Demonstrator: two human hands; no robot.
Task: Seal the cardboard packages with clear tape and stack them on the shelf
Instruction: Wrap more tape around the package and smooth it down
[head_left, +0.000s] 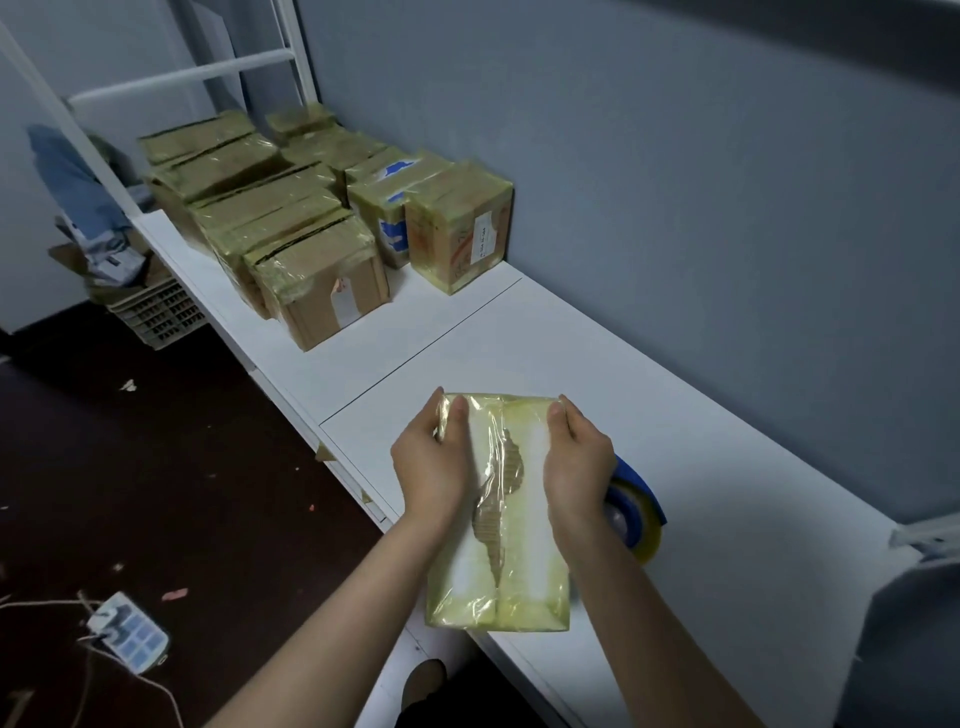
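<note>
A tape-wrapped cardboard package (511, 561) with a torn white label and exposed corrugation is held flat over the white shelf (597, 364). My left hand (428, 462) grips its left side and my right hand (576, 462) grips its right side, fingers over the far edge. A roll of clear tape on a blue dispenser (636, 509) lies on the shelf just right of my right hand, partly hidden by it. Several sealed, taped packages (322, 280) stand packed together at the far left end of the shelf.
A grey wall (675, 182) runs along the back of the shelf. White frame bars (182, 78) rise behind the boxes. On the dark floor lie a power strip with cables (130, 631), a crate (156, 312) and scraps.
</note>
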